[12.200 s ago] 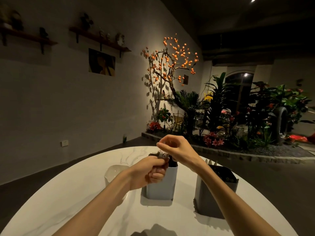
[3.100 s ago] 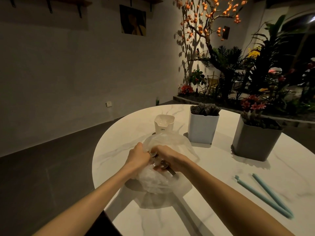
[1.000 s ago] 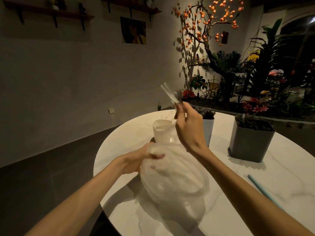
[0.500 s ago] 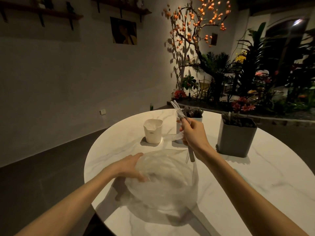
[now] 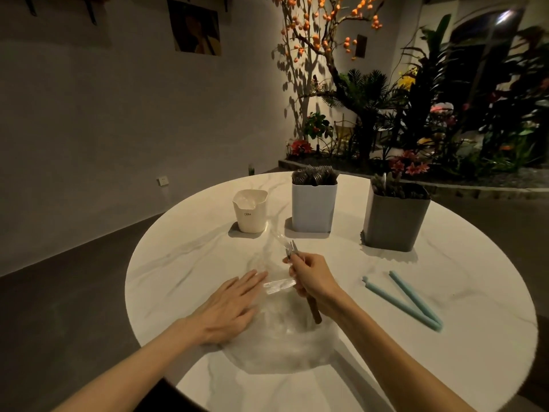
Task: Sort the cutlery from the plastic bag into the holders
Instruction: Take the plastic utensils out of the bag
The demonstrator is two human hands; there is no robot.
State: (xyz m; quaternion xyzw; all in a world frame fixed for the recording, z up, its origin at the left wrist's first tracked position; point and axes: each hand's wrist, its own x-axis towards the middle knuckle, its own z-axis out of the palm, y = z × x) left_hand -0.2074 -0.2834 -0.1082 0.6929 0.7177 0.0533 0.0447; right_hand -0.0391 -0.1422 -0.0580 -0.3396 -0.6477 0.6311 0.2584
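Observation:
A clear plastic bag (image 5: 276, 343) lies flattened on the round white marble table (image 5: 445, 367) in front of me. My left hand (image 5: 228, 307) rests flat on the bag's left side, fingers spread. My right hand (image 5: 312, 278) is closed around a small bundle of cutlery (image 5: 315, 313): a dark-handled piece pointing down at the bag and clear plastic pieces sticking up and to the left. Beyond stand three holders: a small cream one (image 5: 250, 215), a white one (image 5: 313, 208) full of metal cutlery, and a grey one (image 5: 395, 220) with dark-handled cutlery.
Two light blue sticks (image 5: 407, 304) lie in a V on the table at my right. The table edge curves close on the left and front. Behind the table are a dark floor, a planter bed with plants (image 5: 416, 129) and a grey wall.
My right hand has come down from in front of the white holder to just above the bag, still holding the cutlery. The bag has sunk flat, with my left hand now lying flat on it.

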